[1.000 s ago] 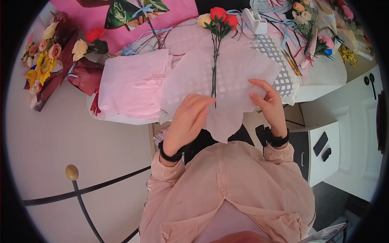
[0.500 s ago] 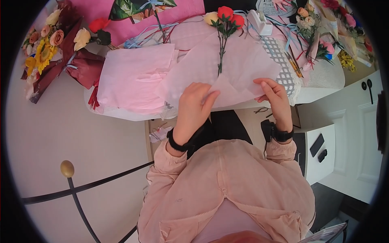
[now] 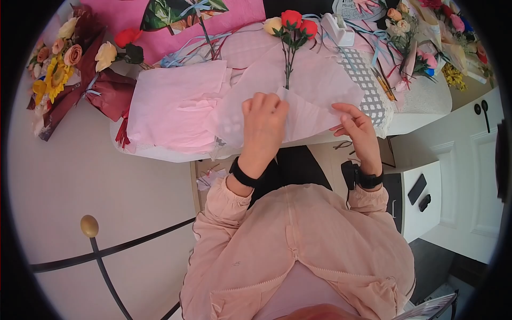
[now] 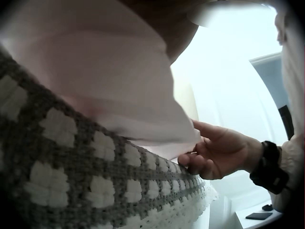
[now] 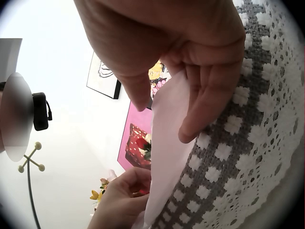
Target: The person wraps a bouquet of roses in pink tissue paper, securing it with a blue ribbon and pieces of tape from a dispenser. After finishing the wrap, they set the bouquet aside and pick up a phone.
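Observation:
Red and cream roses (image 3: 291, 19) lie on a translucent pale pink paper sheet (image 3: 320, 69), its lower part folded up over their stems. At the left end of the fold, my left hand (image 3: 264, 128) has curled fingers and pinches the paper beside the stems; the right wrist view shows this left hand (image 5: 125, 198) at the sheet's far edge. My right hand (image 3: 359, 130) holds the fold's right side. Paper passes between thumb and fingers of the right hand (image 5: 190, 62) in its wrist view. The lower stem ends are hidden.
Stacked pink sheets (image 3: 170, 106) lie left of the paper, near a dark red wrapped bouquet (image 3: 109, 93). Behind are ribbons (image 3: 176, 57) and a white tape dispenser (image 3: 338, 31). Brush-like tools (image 3: 385, 85) and more bouquets are on the right.
The paper's lower part, earlier hanging off the table edge, is now folded up over the stems. My left hand has moved up and right, its fingers now curled; my right hand has shifted slightly.

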Available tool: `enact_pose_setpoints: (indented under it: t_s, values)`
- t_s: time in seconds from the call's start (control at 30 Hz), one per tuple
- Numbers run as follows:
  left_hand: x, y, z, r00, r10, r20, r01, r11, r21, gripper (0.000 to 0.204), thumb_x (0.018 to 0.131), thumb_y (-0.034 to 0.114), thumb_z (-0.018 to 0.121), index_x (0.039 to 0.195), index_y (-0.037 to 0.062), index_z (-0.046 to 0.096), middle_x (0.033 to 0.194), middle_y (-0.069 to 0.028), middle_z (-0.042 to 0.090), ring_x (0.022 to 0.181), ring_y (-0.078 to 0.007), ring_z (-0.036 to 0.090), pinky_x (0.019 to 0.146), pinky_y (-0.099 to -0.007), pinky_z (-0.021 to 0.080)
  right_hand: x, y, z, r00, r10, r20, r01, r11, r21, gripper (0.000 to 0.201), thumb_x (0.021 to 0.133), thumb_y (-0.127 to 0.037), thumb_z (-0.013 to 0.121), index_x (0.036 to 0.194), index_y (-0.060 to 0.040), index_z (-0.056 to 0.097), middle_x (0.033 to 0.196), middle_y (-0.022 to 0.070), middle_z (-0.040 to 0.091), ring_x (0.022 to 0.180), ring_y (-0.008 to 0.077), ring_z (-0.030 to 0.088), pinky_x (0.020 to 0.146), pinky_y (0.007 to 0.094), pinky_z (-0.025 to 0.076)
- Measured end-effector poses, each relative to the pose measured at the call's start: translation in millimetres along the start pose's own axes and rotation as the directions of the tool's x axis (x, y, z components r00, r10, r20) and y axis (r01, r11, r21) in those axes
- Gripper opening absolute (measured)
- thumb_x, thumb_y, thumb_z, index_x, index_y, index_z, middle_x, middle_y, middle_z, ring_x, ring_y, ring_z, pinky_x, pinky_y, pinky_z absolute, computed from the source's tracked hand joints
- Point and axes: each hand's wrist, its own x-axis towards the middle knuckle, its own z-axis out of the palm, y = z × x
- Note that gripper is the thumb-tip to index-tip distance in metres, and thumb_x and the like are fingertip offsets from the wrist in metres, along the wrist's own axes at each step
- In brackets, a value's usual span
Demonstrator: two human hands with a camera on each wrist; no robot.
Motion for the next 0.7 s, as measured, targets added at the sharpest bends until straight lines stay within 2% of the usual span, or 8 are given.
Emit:
enact_pose_setpoints:
  t_s: [0.07, 0.17, 0.27, 0.37, 0.47, 0.57, 0.7]
  values:
    - [-4.7, -1.2, 3.6, 0.989, 0.083, 0.12, -0.076, 0.995, -0.062, 0.018, 0.072, -0.002, 0.061, 0.09, 0.0024, 0.063, 0.087, -0.0096, 0.061, 0.087, -0.0287, 0.056, 0.077, -0.0383, 0.042, -2.4, -1.9, 2.4, 0.998, -0.059, 0.007, 0.059, 0.998, -0.013, 0.033, 0.093, -0.014, 0.06, 0.123, -0.0002, 0.058, 0.109, 0.0055, 0.064, 0.076, 0.0098, 0.061, 0.07, 0.0229, 0.051]
    - [-7.7, 5.0, -0.1, 0.984, 0.023, 0.179, -0.005, 0.995, -0.098, 0.021, 0.072, -0.005, 0.057, 0.092, -0.0011, 0.064, 0.091, -0.0123, 0.063, 0.092, -0.0301, 0.058, 0.081, -0.0385, 0.047, -5.5, -9.7, 15.6, 0.995, -0.034, -0.092, 0.036, 0.999, 0.022, 0.037, 0.086, -0.004, 0.066, 0.122, -0.0012, 0.058, 0.089, 0.0028, 0.063, 0.077, 0.0073, 0.059, 0.069, 0.0209, 0.047]
    - [-15.0, 7.9, 2.5, 0.995, 0.007, 0.102, 0.008, 0.99, -0.143, 0.027, 0.072, -0.008, 0.056, 0.098, -0.0041, 0.063, 0.099, -0.015, 0.063, 0.098, -0.0321, 0.059, 0.085, -0.0379, 0.049, -5.5, -10.5, 32.1, 0.973, -0.121, -0.196, 0.133, 0.99, 0.049, 0.035, 0.085, 0.004, 0.065, 0.119, -0.0011, 0.06, 0.092, 0.0012, 0.061, 0.076, 0.0046, 0.056, 0.067, 0.0186, 0.045]
    - [-19.8, 9.3, 1.0, 0.994, -0.032, 0.1, 0.052, 0.977, -0.209, 0.031, 0.072, -0.009, 0.056, 0.101, -0.0061, 0.063, 0.103, -0.0164, 0.062, 0.101, -0.0334, 0.058, 0.086, -0.0387, 0.049, -5.4, -8.7, 46.4, 0.944, -0.235, -0.231, 0.245, 0.969, 0.015, 0.032, 0.085, 0.006, 0.063, 0.116, -0.0003, 0.061, 0.094, 0.0001, 0.061, 0.076, 0.0034, 0.055, 0.067, 0.0171, 0.044]
    - [-23.1, 6.3, 2.8, 0.99, -0.026, 0.138, 0.058, 0.97, -0.236, 0.036, 0.07, -0.009, 0.054, 0.105, -0.0075, 0.06, 0.104, -0.0156, 0.061, 0.106, -0.0306, 0.056, 0.088, -0.0362, 0.048, 1.3, -20.1, 67.1, 0.934, -0.293, -0.207, 0.302, 0.953, 0.016, 0.029, 0.086, 0.006, 0.061, 0.114, 0.0, 0.062, 0.095, 0.0002, 0.061, 0.076, 0.0032, 0.054, 0.067, 0.0175, 0.044]
    - [-23.0, 3.7, 0.7, 0.991, 0.008, 0.137, 0.026, 0.971, -0.239, 0.033, 0.07, -0.008, 0.055, 0.103, -0.0065, 0.061, 0.104, -0.0153, 0.061, 0.106, -0.0311, 0.056, 0.089, -0.0378, 0.047, 18.9, -26.5, 82.9, 0.947, -0.298, -0.121, 0.304, 0.952, 0.032, 0.026, 0.088, 0.004, 0.06, 0.114, 0.0002, 0.063, 0.095, 0.0006, 0.061, 0.076, 0.0031, 0.053, 0.065, 0.0178, 0.042]
    - [-29.6, 1.8, -3.6, 0.993, 0.006, 0.115, 0.02, 0.973, -0.23, 0.026, 0.074, -0.005, 0.056, 0.099, -0.0041, 0.06, 0.101, -0.0153, 0.062, 0.104, -0.0318, 0.056, 0.09, -0.0402, 0.045, 40.4, -22.9, 92.5, 0.964, -0.26, 0.061, 0.25, 0.959, 0.132, 0.038, 0.09, 0.001, 0.058, 0.128, -0.0024, 0.053, 0.097, 0.0027, 0.062, 0.081, 0.0046, 0.056, 0.069, 0.0187, 0.044]
